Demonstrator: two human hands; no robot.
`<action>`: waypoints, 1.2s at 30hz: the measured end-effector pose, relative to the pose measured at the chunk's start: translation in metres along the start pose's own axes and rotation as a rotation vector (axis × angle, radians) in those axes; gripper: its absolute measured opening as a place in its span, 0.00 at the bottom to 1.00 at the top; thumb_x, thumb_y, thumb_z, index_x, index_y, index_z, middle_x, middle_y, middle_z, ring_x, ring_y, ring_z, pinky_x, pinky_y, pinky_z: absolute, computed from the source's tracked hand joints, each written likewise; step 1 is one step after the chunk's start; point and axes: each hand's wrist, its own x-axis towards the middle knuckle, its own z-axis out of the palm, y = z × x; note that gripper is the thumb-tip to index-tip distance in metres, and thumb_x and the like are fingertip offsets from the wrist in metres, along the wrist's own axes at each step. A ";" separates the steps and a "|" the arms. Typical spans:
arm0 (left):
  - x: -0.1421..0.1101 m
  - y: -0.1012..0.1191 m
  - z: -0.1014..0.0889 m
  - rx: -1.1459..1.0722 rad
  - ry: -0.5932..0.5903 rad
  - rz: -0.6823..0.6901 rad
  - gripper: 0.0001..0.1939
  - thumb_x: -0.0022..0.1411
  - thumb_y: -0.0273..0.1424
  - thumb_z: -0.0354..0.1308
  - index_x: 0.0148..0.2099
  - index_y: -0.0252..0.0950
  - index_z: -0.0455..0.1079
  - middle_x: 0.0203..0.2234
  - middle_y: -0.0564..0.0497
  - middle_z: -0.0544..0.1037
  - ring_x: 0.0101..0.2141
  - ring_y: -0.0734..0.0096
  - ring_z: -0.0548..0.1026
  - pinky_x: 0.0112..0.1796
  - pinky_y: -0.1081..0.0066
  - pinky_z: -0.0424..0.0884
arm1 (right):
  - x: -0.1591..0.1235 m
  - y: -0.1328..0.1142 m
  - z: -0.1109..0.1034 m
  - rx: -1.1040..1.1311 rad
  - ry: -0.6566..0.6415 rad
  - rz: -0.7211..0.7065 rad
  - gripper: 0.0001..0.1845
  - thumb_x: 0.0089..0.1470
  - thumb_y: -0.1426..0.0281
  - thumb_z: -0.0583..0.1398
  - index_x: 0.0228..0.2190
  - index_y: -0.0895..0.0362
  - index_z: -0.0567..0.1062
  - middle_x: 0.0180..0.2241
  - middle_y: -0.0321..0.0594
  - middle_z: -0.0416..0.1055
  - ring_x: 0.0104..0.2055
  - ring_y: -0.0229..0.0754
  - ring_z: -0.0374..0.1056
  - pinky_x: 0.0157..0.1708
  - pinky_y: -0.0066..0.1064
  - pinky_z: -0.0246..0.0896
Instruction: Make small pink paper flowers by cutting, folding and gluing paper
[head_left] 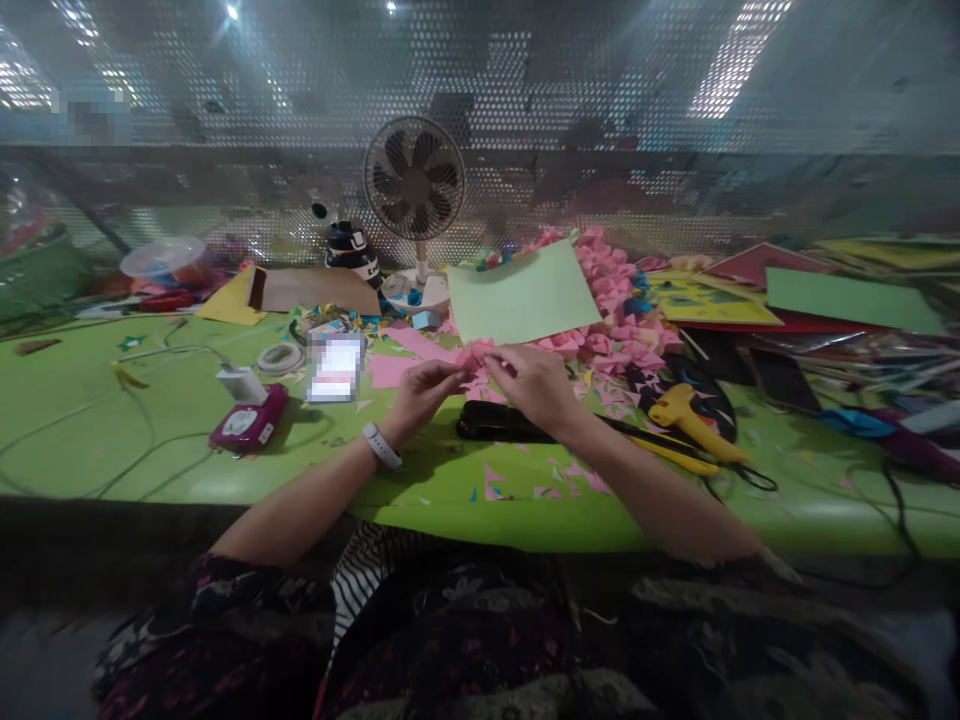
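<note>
Between the fingertips of both hands is a small pink paper flower (475, 354), held just above the table. My left hand (424, 392), with a white watch on its wrist, pinches the flower's left side. My right hand (531, 382) grips it from the right, fingers bent and closed. Directly below the right hand lies a black flat tool (502, 422), partly covered by the forearm. Pink paper strips (394, 368) rest beside the left hand. Behind the hands, a pale green sheet (525, 295) leans on a heap of pink paper flowers (611, 275).
A yellow glue gun (694, 422) lies at right among paper scraps. At left are a lit phone (335, 368), a roll of white tape (280, 358) and a purple power box (250, 420) with cables. A fan (415, 180) stands at the back beside a dark bottle (351, 250).
</note>
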 end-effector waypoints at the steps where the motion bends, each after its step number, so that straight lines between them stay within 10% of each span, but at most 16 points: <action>1: 0.000 0.000 0.000 -0.001 0.000 0.006 0.16 0.52 0.40 0.70 0.37 0.34 0.78 0.33 0.47 0.83 0.36 0.65 0.82 0.40 0.62 0.82 | 0.000 0.000 0.000 -0.009 -0.002 -0.003 0.14 0.64 0.71 0.55 0.41 0.60 0.81 0.36 0.46 0.81 0.34 0.44 0.76 0.33 0.31 0.66; 36: 0.000 -0.004 0.001 0.102 0.035 0.045 0.17 0.52 0.42 0.70 0.37 0.33 0.79 0.32 0.46 0.84 0.33 0.68 0.82 0.39 0.64 0.82 | -0.001 -0.001 0.002 -0.104 -0.078 0.021 0.15 0.64 0.71 0.53 0.37 0.60 0.81 0.36 0.47 0.81 0.35 0.44 0.75 0.31 0.31 0.62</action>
